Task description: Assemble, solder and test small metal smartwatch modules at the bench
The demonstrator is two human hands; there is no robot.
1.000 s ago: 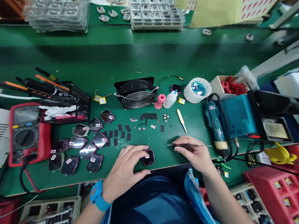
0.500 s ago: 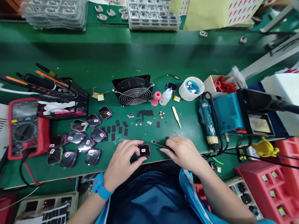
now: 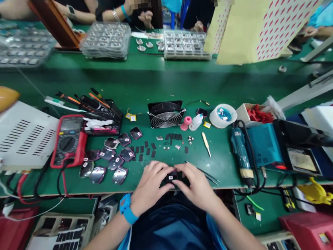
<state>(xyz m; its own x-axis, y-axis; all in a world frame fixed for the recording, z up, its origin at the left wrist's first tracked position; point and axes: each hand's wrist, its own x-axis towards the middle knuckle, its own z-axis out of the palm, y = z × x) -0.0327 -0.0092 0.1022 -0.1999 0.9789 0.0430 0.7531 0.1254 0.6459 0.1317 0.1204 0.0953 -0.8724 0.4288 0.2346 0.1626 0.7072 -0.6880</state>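
Grip: left hand [image 3: 152, 184] pinches the left side of a small dark case [image 3: 171, 177], thumb near and fingers far; right hand [image 3: 196, 186] closes on the right side the same way. Case sits lower centre of the frame, by the near edge of the tabletop [image 3: 227, 156], white label up. Whether it touches the surface: cannot tell.

Handling, my judgement: press on the rims only, evenly from both sides; keep fingertips off the glossy face and label; work low, so a slip drops it little.

Just beyond the right hand: tweezers [image 3: 201, 171], best left clear of the knuckles. Farther out, centre: loose black pads [image 3: 146, 144], easily swept by a sleeve. Left of centre: similar labelled cases [image 3: 116, 162], well apart.
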